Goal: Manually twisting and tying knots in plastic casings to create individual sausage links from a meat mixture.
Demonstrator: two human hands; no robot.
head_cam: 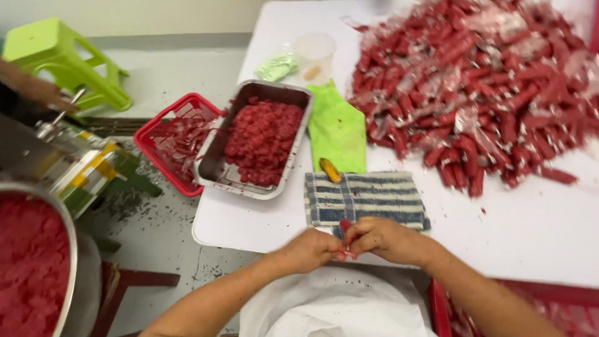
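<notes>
- Left hand [310,249] and right hand [380,239] pressed close together at the near edge of the white counter [530,231], fingers curled, both pinching one small red filled packet [345,226].
- Packet just in front of a blue-and-white striped cloth [365,198], with a yellow-handled tool [330,170] at the cloth's far edge.
- Beyond that, a green cloth [337,128] and a metal tray [215,163] of red paste, overlapping a red basket [163,134].
- On the right, a big heap of finished red packets [486,87].
- At far left, another person's hand [34,88] near a green stool [62,59].
</notes>
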